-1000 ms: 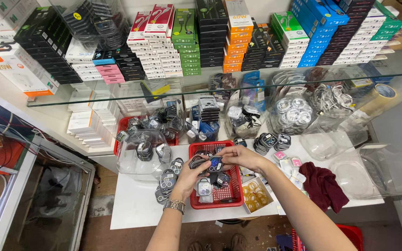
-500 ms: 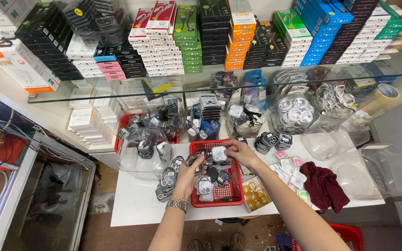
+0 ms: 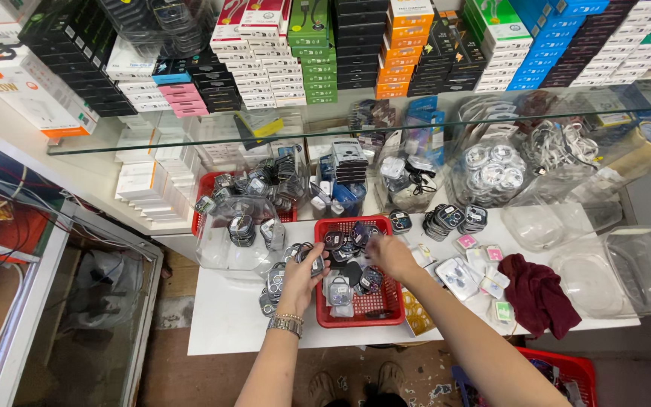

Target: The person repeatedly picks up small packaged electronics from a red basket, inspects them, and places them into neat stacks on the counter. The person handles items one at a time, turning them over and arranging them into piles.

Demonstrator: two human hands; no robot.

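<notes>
The shallow red plastic mesh basket sits on the white bench right in front of you, its long axis running away from you toward the shelves. It holds a jumble of small round dark packets in clear wrappers.

Your left hand rests at the basket's left rim, fingers curled around one such small round packet and clamped on it; a metal watch circles that wrist. Your right hand reaches over the basket's far right corner, fingers bent down among the packets; you cannot tell from here whether they grip anything.

Just left of the basket, more round packets lie in a loose pile beside a clear plastic tub. To the right lie flat clear packets with pink and green inserts, then a crumpled dark red cloth and empty clear plastic containers. Behind the basket stands a second red basket and clear bags of coiled white cables.

A glass shelf spans above the bench, and behind it rise stacks of small boxes in black, white, pink, green, orange and blue. Another red basket sits on the brown floor near your feet, and a glass cabinet stands to your left.
</notes>
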